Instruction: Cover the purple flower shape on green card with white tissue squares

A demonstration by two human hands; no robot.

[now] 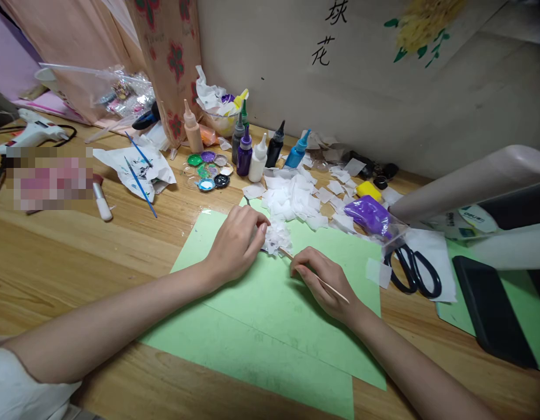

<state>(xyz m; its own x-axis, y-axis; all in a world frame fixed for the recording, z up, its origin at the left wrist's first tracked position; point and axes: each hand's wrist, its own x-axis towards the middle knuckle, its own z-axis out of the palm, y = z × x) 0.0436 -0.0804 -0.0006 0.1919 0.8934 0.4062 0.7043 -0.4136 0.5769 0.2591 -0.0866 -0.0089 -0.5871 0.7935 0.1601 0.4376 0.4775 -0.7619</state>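
Observation:
A light green paper sheet (270, 315) lies on the wooden table. On it sits a small bunch of crumpled white tissue (276, 238). My left hand (237, 242) rests on the sheet with its fingers curled, pinching that bunch at its left side. My right hand (320, 283) is closed round a thin wooden stick (316, 277), whose far tip pokes into the bunch. A heap of cut white tissue squares (291, 201) lies just behind the bunch.
Paint bottles (256, 154) and a round palette (209, 170) stand at the back by the wall. Black scissors (412, 269), a purple bag (370, 214) and a dark tablet (491, 309) are on the right. Brushes (141, 184) and a glue gun (31, 133) are on the left.

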